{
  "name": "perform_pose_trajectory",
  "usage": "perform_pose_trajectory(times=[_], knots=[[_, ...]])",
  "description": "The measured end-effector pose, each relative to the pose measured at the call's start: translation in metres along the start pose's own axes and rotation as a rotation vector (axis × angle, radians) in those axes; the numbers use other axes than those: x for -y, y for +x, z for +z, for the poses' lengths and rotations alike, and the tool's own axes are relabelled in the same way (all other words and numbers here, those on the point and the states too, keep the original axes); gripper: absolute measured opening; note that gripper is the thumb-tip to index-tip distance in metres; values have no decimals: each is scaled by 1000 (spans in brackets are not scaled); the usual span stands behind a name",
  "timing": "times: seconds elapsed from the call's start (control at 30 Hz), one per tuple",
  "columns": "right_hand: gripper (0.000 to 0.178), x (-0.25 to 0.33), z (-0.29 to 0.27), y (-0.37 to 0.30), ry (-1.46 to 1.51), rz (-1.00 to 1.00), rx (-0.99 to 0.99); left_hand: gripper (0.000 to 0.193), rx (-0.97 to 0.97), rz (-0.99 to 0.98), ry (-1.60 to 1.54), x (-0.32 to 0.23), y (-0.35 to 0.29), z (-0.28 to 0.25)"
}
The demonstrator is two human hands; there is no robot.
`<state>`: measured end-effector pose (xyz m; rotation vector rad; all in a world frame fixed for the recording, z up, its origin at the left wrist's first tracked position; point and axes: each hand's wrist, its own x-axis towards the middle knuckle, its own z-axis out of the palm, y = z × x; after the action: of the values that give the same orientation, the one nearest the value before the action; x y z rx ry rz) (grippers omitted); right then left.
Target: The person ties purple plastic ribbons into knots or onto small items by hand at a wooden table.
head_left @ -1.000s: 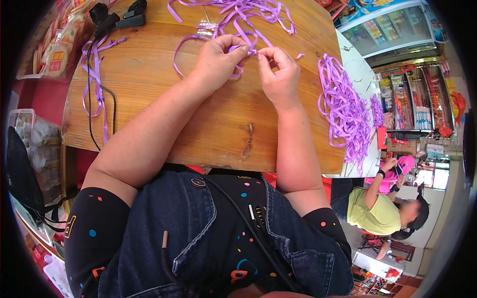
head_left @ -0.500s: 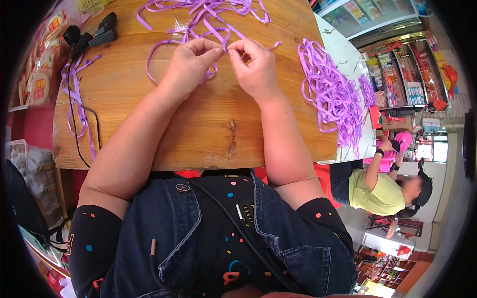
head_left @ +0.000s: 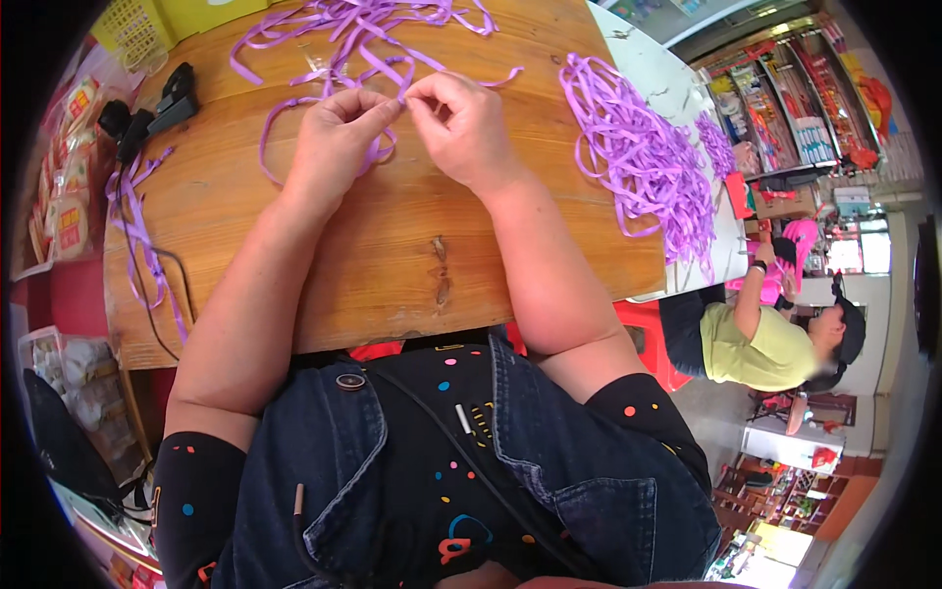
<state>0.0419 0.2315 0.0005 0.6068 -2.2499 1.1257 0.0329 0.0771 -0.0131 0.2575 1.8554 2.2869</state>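
Observation:
My left hand (head_left: 341,135) and my right hand (head_left: 459,128) meet over the far half of the wooden table, both closed in a pinch. Between their fingertips is a purple ribbon (head_left: 267,147), which loops out to the left of my left hand and shows again below its fingers. The exact spot they pinch is small and mostly covered by the fingers. Just beyond the hands lies a loose tangle of purple ribbons (head_left: 365,27). To the right, a large heap of purple ribbons (head_left: 643,157) spreads from the wood onto a white marbled surface.
On the left, black clip-like devices (head_left: 177,96) with a cable (head_left: 162,294) lie near more purple ribbon (head_left: 137,231). A yellow basket (head_left: 137,34) stands at the far left corner. A person in a yellow shirt (head_left: 760,346) is at the right, near a red stool (head_left: 653,339).
The whole view has shifted slightly, bringing more of the yellow basket into sight. Both hands keep pinching the ribbon, nearly unmoved relative to the table.

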Motion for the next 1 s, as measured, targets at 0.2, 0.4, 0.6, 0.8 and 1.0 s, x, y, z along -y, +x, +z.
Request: perform_pose_trajectory(times=[0.2, 0.4, 0.6, 0.8, 1.0], knots=[[4, 2, -5, -1, 6, 33, 1, 12, 37, 21, -42, 0, 1, 3], [3, 5, -3, 1, -1, 31, 2, 13, 10, -24, -60, -3, -1, -1], [3, 4, -2, 0, 38, 25, 6, 14, -46, -79, -7, -6, -1, 2], [3, 8, 0, 2, 42, 23, 18, 17, -57, -19, -9, 2, 3, -2], [3, 5, -2, 1, 19, 2, 4, 18, -46, -43, 30, -2, 0, 2]])
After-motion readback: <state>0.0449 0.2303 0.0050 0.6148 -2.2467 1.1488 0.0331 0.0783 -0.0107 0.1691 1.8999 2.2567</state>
